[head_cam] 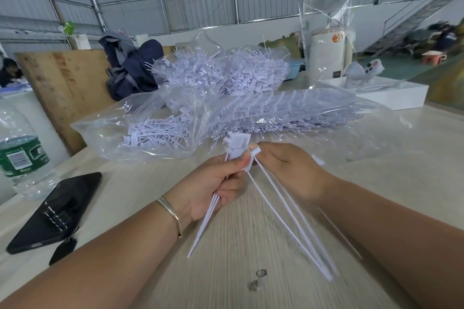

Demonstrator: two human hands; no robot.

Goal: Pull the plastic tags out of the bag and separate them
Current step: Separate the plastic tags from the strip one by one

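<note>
While left hand [213, 183] grips a tag bundle [237, 148], right hand [283, 170] pinches tags [253, 155], forearms converging

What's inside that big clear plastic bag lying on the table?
The clear plastic bag holds white plastic tags with flat heads and thin tails, piled in bundles. Glare and folds in the film hide the deeper layers.

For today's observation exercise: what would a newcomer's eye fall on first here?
Front and centre, the left hand and right hand each grip white plastic tags over the table. Behind them lies a clear bag stuffed with more tags; a black phone lies at the left.
</note>
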